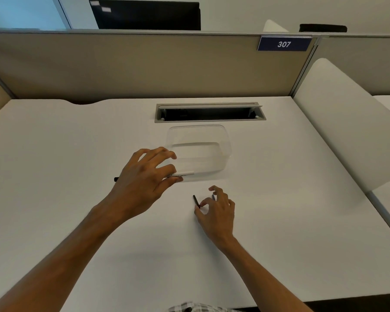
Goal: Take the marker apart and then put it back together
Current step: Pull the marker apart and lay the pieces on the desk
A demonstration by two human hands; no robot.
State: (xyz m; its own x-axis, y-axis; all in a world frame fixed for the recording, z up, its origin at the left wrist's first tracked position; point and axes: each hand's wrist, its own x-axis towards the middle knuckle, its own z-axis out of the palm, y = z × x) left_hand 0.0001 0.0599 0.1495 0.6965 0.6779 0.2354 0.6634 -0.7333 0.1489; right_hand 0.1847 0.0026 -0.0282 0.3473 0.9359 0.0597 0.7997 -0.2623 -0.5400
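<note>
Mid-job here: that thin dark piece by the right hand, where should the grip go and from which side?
Pinch the thin dark piece near its nearer end, coming from above on its right, where the right hand already sits. It is a slim rod that seems to lie flat on the desk, so thumb and forefinger should close across its width.
</note>
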